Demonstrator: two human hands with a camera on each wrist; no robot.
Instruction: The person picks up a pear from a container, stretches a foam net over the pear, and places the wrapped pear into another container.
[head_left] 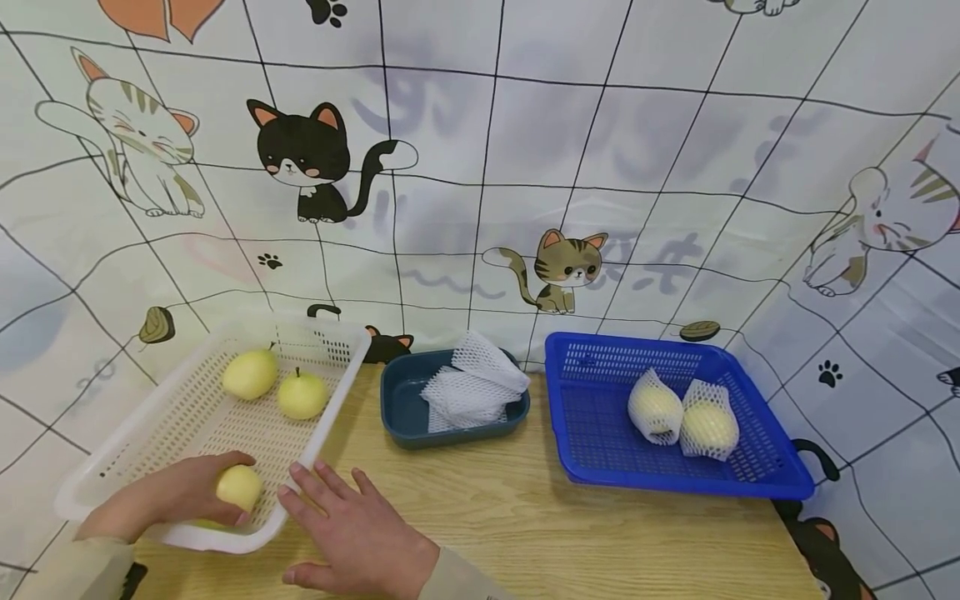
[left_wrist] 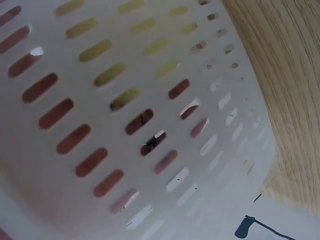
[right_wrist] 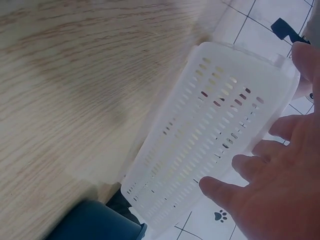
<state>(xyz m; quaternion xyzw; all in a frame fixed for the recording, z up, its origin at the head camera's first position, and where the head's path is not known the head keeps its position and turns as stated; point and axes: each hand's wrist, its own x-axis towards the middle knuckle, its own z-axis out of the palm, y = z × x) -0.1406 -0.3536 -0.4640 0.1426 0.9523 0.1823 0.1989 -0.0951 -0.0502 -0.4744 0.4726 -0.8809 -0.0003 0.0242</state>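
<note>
Inside the white basket (head_left: 161, 417), my left hand (head_left: 180, 493) grips a yellow pear (head_left: 240, 487) near the front end. Two more pears, one at the back left (head_left: 251, 374) and one beside it (head_left: 302, 394), sit there with stems up. Through the slots of the basket wall (left_wrist: 75, 115), the left wrist view shows parts of that hand and yellow fruit. My right hand (head_left: 367, 529) is spread with straight fingers by the basket's right rim, holding nothing. In the right wrist view its fingers (right_wrist: 220, 192) overlap the basket's side (right_wrist: 195, 130).
A dark teal tray (head_left: 405, 433) with white foam net sleeves (head_left: 476, 392) stands mid-table (head_left: 487, 508). To its right, a blue basket (head_left: 592, 442) holds two pears in foam nets, a left one (head_left: 655, 408) and a right one (head_left: 708, 423). A cat-patterned cloth (head_left: 450, 167) hangs behind.
</note>
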